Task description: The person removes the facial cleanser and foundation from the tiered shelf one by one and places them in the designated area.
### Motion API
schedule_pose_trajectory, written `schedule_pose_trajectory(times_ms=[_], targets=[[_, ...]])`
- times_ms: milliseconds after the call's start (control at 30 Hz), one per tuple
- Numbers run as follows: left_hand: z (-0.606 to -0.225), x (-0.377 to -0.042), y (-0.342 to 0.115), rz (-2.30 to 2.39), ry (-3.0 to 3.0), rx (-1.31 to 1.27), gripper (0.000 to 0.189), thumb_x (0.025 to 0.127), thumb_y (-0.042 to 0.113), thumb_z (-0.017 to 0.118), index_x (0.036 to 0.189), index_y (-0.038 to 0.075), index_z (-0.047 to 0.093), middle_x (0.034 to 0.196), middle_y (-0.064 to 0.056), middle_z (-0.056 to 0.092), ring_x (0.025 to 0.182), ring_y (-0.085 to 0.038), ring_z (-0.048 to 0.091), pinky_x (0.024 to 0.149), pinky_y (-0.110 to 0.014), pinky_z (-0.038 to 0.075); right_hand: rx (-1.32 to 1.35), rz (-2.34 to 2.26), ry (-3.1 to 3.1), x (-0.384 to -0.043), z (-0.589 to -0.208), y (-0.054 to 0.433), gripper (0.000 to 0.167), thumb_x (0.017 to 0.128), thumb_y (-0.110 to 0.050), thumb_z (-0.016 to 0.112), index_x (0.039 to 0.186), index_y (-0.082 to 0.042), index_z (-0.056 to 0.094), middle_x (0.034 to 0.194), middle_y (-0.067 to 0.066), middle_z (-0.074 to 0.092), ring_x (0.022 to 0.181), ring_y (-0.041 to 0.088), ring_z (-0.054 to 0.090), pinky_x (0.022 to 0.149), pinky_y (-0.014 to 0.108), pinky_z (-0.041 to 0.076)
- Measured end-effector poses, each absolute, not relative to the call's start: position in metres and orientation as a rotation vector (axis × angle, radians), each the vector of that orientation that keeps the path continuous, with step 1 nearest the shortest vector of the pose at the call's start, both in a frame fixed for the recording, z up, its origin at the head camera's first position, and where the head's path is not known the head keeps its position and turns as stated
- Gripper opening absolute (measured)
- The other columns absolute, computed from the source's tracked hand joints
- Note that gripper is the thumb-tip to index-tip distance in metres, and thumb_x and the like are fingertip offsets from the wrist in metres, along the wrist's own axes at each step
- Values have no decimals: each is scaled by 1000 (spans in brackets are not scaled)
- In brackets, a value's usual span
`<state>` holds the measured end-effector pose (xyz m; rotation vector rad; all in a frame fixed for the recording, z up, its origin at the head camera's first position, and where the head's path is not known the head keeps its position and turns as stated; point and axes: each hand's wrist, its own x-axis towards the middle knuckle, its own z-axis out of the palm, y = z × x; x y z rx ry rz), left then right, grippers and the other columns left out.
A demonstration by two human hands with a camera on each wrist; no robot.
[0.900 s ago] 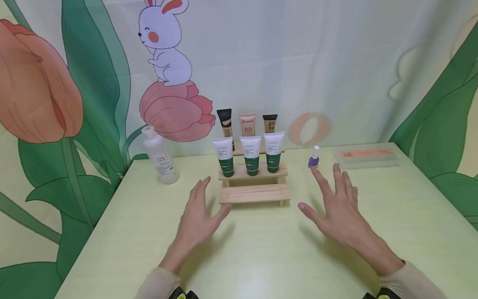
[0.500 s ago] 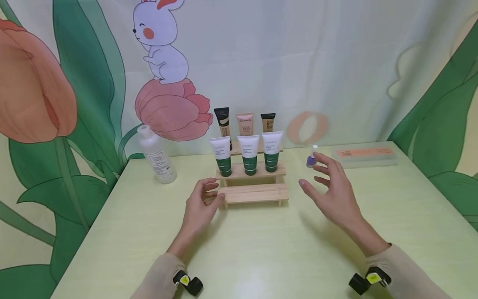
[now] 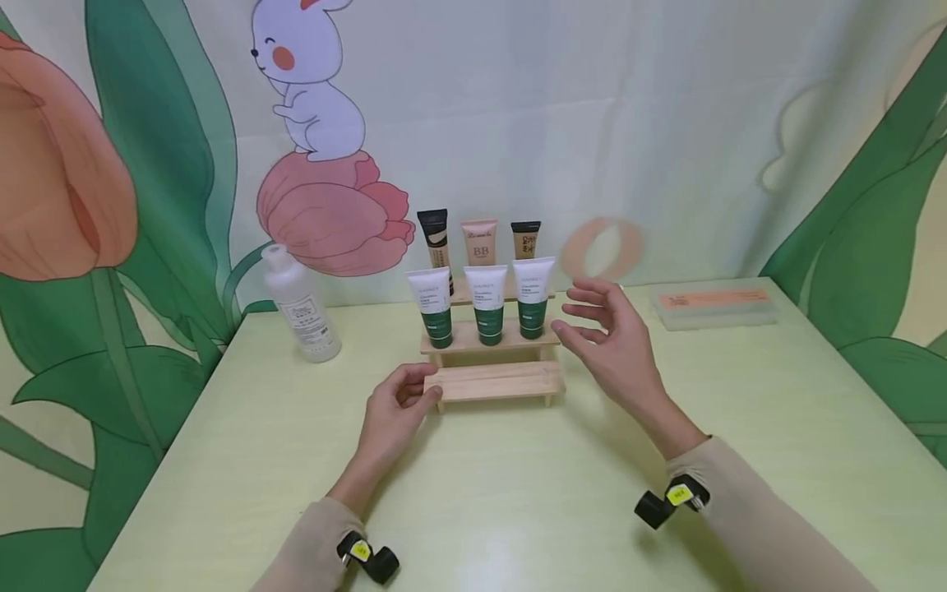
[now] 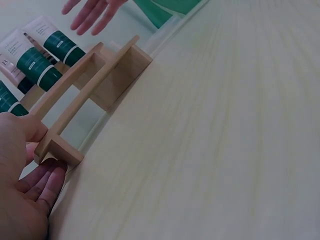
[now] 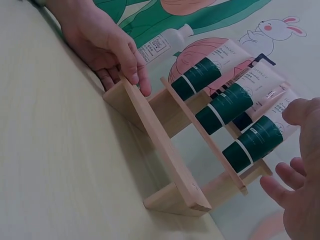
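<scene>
A three-tiered wooden rack [image 3: 494,382] stands on the table. On its middle tier are three white-and-green squeeze tubes [image 3: 487,306], caps down. A black-topped tube [image 3: 433,234], a pink BB cream tube [image 3: 481,240] and a smaller tan tube [image 3: 526,240] stand on the top tier. My left hand [image 3: 397,415] grips the left end of the bottom tier; in the right wrist view its thumb lies on the board [image 5: 165,142]. Beside the rightmost tube [image 3: 533,296], my right hand [image 3: 617,349] hovers with bent, spread fingers, holding nothing.
A white bottle [image 3: 302,308] stands at the back left of the table [image 3: 488,493]. A flat translucent case [image 3: 713,306] with an orange label lies at the back right. Behind the table hangs a printed curtain [image 3: 459,107].
My left hand has moved onto the rack's left end and taken hold. The right hand has gone left toward the rack, its fingers bending more, and now hides the purple nail polish bottle.
</scene>
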<state>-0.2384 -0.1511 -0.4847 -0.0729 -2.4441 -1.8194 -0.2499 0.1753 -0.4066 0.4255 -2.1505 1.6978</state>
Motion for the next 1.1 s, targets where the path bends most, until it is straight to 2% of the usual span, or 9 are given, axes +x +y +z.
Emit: schedule_pose_trajectory(times_ms=[167, 433, 567, 667, 833, 1000, 1100], targets=[[-487, -238, -150, -1829, -2438, -58, 33, 104, 15, 81, 136, 14, 75, 126, -8, 75, 116, -23, 70, 96, -21, 57, 407, 1742, -2161, -260, -407, 166, 63, 99, -9, 86, 154, -9, 56, 149, 17, 65, 134, 33, 68, 104, 30, 60], [-485, -238, -149, -1814, -2445, -71, 32, 104, 15, 81, 136, 15, 75, 126, -7, 75, 116, -23, 71, 99, -27, 59, 395, 1760, -2150, -274, -411, 155, 62, 96, -6, 88, 150, -6, 58, 142, 13, 69, 130, 31, 69, 108, 53, 59], [-485, -238, -150, -1805, -2446, -75, 32, 104, 15, 81, 135, 15, 75, 125, -7, 76, 115, -22, 71, 99, -28, 59, 378, 1745, -2157, -279, -412, 149, 58, 96, -8, 90, 146, -6, 60, 138, 13, 71, 127, 30, 69, 108, 60, 57], [-484, -238, -150, -1796, -2450, -69, 32, 104, 15, 81, 135, 16, 75, 125, -6, 76, 114, -22, 71, 100, -29, 59, 361, 1740, -2161, -280, -412, 145, 59, 95, -8, 91, 145, -5, 59, 136, 14, 70, 125, 31, 69, 108, 60, 57], [-484, -239, -151, -1778, -2460, -61, 31, 104, 17, 81, 135, 18, 75, 123, -6, 76, 114, -22, 71, 100, -30, 59, 324, 1701, -2196, -282, -412, 139, 60, 94, -6, 91, 144, -6, 58, 133, 14, 72, 121, 31, 70, 104, 51, 61], [-484, -238, -152, -1775, -2462, -62, 31, 104, 17, 81, 135, 18, 75, 121, -6, 76, 112, -21, 70, 96, -27, 58, 304, 1664, -2213, -283, -412, 137, 57, 94, -4, 90, 142, -6, 60, 129, 14, 74, 116, 29, 72, 99, 45, 62], [-484, -238, -152, -1776, -2460, -81, 31, 104, 17, 81, 135, 18, 75, 121, -6, 76, 112, -22, 70, 95, -24, 58, 320, 1674, -2177, -282, -410, 139, 56, 94, -2, 90, 141, -5, 60, 129, 14, 74, 115, 29, 72, 101, 48, 62]])
